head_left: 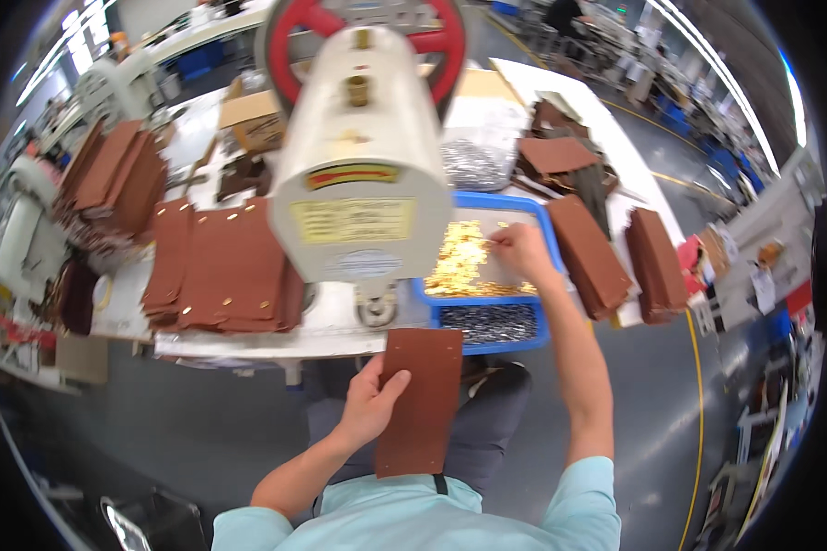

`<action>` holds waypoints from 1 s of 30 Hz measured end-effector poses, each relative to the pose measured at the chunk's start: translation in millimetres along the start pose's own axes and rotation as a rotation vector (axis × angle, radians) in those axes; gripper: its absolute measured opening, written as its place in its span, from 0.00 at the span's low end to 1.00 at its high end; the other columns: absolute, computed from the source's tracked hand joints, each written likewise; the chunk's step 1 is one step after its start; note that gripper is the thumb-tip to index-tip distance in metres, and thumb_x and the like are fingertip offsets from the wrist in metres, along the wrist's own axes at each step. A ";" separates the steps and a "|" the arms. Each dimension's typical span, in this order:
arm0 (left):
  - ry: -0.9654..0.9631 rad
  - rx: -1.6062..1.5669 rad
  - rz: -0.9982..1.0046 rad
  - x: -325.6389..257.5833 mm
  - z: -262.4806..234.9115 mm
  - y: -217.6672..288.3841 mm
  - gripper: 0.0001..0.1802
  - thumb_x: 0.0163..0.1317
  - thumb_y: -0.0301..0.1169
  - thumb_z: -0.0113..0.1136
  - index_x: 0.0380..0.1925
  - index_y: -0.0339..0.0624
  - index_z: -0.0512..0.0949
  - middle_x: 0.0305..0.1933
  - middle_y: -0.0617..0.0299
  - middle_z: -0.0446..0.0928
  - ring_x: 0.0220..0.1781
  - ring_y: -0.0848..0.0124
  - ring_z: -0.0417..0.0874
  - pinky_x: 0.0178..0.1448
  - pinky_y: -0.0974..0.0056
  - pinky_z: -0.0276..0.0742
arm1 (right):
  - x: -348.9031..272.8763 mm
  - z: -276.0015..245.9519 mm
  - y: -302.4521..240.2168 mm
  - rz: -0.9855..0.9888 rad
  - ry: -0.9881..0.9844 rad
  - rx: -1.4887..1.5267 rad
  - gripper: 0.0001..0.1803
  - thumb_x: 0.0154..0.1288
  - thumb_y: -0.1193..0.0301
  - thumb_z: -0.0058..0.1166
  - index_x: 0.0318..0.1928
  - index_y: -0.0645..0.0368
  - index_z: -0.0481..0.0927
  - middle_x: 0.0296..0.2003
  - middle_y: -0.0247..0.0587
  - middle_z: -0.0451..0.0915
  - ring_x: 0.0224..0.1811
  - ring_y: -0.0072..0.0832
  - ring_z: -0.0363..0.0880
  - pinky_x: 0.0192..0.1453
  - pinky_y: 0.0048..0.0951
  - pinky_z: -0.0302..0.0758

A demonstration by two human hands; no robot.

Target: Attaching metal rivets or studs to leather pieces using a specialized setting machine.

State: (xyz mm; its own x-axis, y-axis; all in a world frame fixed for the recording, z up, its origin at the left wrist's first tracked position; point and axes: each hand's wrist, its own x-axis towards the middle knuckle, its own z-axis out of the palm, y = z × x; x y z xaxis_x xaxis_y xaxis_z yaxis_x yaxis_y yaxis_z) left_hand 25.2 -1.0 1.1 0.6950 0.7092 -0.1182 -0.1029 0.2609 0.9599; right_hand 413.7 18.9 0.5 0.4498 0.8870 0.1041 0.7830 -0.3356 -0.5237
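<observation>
Held loosely by the left hand, the brown leather panel could slip; right hand pinching gold fittings may scatter them.

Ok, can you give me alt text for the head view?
The left hand holds a brown leather panel over the lap while the right hand picks among gold fittings in a blue tray, beside a white press machine.

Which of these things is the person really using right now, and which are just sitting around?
In use:
left hand holding a brown leather piece
right hand picking at gold fittings in the blue tray
white press machine

Sitting around:
brown stacks at left
brown stacks at right
cardboard box
</observation>
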 end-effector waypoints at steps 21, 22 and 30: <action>-0.006 -0.220 -0.089 6.4 1.2 6.8 0.16 0.79 0.30 0.54 0.60 0.32 0.77 0.51 0.63 0.85 0.51 0.79 0.82 0.56 0.70 0.80 | -168.9 -14.4 -149.9 -0.391 0.144 0.312 0.07 0.56 0.82 0.64 0.36 0.62 0.87 0.31 0.40 0.87 0.28 0.26 0.87 0.36 0.24 0.83; -0.042 -0.251 -0.106 5.9 3.5 6.6 0.16 0.79 0.30 0.54 0.60 0.32 0.78 0.51 0.63 0.84 0.51 0.79 0.82 0.57 0.70 0.79 | -178.8 -5.8 -157.0 -0.376 0.120 0.347 0.08 0.56 0.82 0.65 0.38 0.62 0.87 0.32 0.39 0.87 0.28 0.27 0.86 0.34 0.25 0.84; -0.152 -0.181 -0.139 2.0 17.5 10.1 0.19 0.80 0.31 0.54 0.63 0.33 0.78 0.53 0.63 0.84 0.52 0.79 0.80 0.58 0.70 0.78 | -193.9 11.0 -150.2 -0.214 0.017 0.456 0.08 0.61 0.80 0.69 0.41 0.60 0.88 0.37 0.38 0.82 0.32 0.24 0.83 0.35 0.25 0.81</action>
State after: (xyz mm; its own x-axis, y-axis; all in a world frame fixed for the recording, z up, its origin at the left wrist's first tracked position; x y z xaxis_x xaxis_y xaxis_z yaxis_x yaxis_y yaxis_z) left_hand 38.0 -8.4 15.1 0.8089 0.5553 -0.1934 -0.1150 0.4719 0.8741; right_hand 204.1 -99.2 49.7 0.3095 0.9142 0.2615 0.5925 0.0296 -0.8050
